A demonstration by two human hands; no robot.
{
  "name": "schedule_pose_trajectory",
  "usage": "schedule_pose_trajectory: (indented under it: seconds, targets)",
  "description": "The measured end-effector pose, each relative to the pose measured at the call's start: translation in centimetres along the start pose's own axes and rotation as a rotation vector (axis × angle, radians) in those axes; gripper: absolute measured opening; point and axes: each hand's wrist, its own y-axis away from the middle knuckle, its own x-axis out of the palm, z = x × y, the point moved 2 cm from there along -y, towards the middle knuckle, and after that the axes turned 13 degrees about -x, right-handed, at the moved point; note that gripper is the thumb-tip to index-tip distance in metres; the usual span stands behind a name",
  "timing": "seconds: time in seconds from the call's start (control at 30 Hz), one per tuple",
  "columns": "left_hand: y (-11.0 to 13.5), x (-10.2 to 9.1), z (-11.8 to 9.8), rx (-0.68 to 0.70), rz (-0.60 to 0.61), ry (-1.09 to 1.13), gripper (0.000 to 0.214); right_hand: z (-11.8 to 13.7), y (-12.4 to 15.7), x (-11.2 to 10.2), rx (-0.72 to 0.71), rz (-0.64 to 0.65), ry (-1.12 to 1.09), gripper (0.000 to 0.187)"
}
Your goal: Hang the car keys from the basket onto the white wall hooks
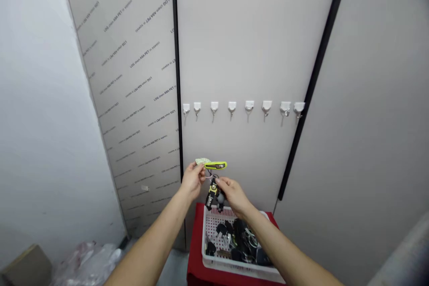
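Note:
My left hand (193,179) pinches the end of a yellow-green key fob (216,166), held level in front of the wall. From the fob hangs a ring with a black tag and small dark pieces (214,196). My right hand (234,194) is closed on that hanging bunch just below the fob. Both hands are above a white perforated basket (214,260) that holds several more dark keys and fobs. A row of several white wall hooks (241,107) runs across the panel above my hands, all bare.
The basket sits on a red stand (196,259) against the wall. A panel with printed protective film (134,80) leans at the left. Crumpled clear plastic (87,257) and a cardboard box (25,266) lie on the floor at lower left.

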Motion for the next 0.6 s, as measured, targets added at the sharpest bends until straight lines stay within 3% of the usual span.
schedule_pose_trajectory:
  seconds: [0.13, 0.23, 0.33, 0.43, 0.53, 0.6]
  targets:
    - [0.4, 0.0, -0.6, 0.012, -0.022, -0.007, 0.025, 1.2, -0.7, 1.7, 0.052, -0.004, -0.205, 0.025]
    - [1.0, -0.2, -1.6, 0.100, 0.015, -0.163, 0.027, 2.6, -1.6, 2.9, 0.070, -0.041, -0.329, 0.024]
    - [2.0, -1.1, -2.7, 0.294, 0.038, -0.521, 0.024, 3.7, -2.5, 4.1, 0.108, -0.071, -0.408, 0.022]
    - [3.5, -2.3, -3.7, 0.580, -0.029, -0.839, 0.036, 4.2, -3.3, 5.2, 0.139, -0.088, -0.480, 0.018]
    - [4.8, -2.6, -4.6, 0.766, -0.078, -0.933, 0.037, 4.0, -3.7, 6.1, 0.171, -0.107, -0.513, 0.015]
    - [4.9, -2.3, -5.3, 0.771, -0.033, -0.924, 0.021, 3.7, -3.7, 6.4, 0.173, -0.082, -0.512, 0.014]
